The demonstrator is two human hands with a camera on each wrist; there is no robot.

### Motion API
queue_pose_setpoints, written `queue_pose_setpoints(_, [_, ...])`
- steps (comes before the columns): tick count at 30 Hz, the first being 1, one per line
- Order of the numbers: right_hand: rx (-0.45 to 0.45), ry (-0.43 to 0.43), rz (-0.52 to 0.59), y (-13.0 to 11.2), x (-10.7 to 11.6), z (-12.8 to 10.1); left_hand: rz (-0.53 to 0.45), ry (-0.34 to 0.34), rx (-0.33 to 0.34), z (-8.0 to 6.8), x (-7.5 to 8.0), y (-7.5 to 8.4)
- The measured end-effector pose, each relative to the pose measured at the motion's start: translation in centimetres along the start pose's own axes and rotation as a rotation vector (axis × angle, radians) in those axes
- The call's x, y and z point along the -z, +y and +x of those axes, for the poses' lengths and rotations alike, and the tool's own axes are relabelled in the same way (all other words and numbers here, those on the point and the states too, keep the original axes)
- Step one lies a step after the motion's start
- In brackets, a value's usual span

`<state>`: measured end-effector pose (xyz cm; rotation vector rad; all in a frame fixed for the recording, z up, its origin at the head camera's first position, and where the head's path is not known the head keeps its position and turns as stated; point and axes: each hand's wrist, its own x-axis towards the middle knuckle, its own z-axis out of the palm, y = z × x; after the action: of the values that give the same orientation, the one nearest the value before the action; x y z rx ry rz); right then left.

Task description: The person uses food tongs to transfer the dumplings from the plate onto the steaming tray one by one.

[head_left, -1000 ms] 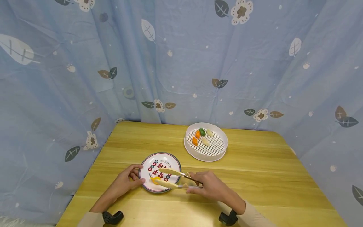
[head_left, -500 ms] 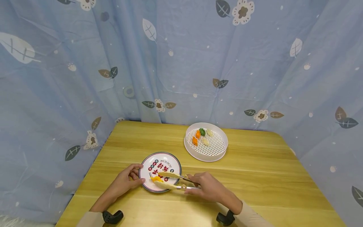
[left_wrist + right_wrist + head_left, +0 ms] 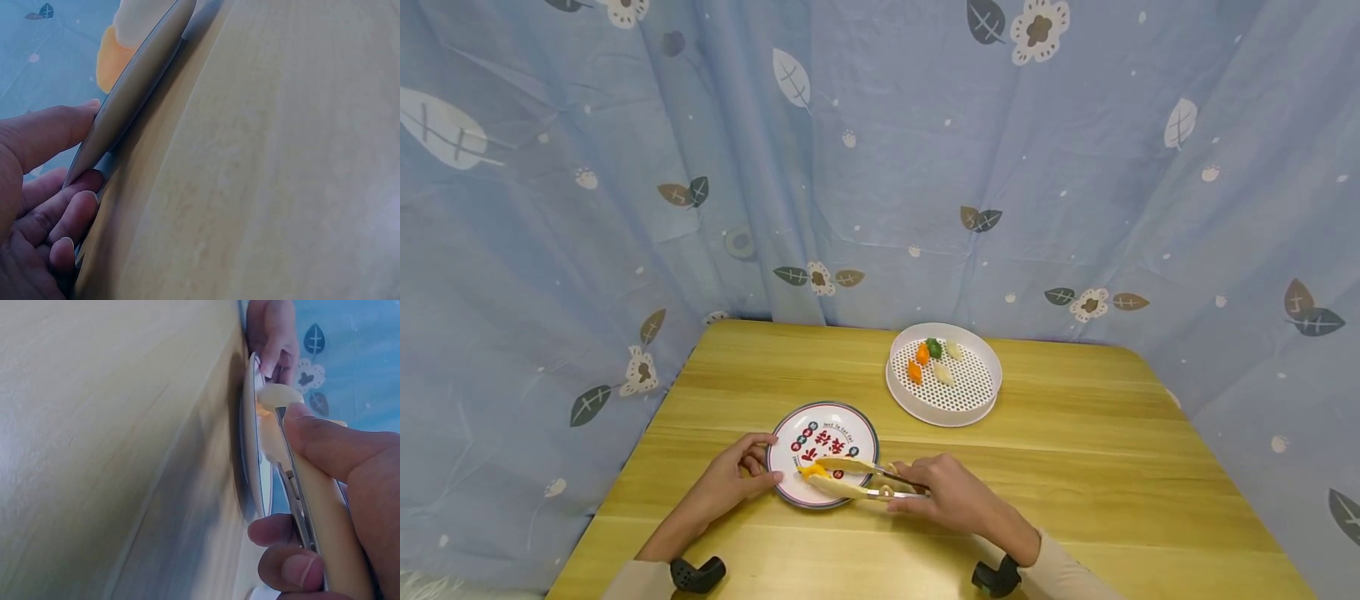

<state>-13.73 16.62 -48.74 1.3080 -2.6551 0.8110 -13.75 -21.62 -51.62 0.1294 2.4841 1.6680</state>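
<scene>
My left hand (image 3: 730,479) holds the left rim of a white plate (image 3: 861,429) with red print. In the left wrist view, the thumb lies on top of the rim and the fingers are curled at its underside. My right hand (image 3: 951,492) grips pale yellow kitchen tongs (image 3: 842,490), whose two tips reach over the plate. A small yellow-orange piece (image 3: 812,472) lies at the tong tips on the plate's lower left part. Whether both tips touch it I cannot tell. The right wrist view shows the thumb and curled fingers around the tongs (image 3: 325,519).
Behind the plate to the right stands a round white steamer basket (image 3: 943,417) with a perforated base. Inside lie two orange pieces (image 3: 915,372), a green piece (image 3: 934,348) and two cream pieces (image 3: 943,374). A blue patterned curtain (image 3: 880,167) hangs around the wooden table (image 3: 1075,450).
The tong arms have come closer together around the yellow-orange piece, which has shifted slightly. My right hand has moved a little to the left. The left hand and plate stay in place.
</scene>
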Motion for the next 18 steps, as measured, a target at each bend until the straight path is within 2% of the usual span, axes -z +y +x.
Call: queue_pose_setpoints(18, [-0.024, 0.125, -0.028, 1.2, 2.0, -0.2, 0.006, 0.014, -0.012, 0.2, 0.0, -0.5])
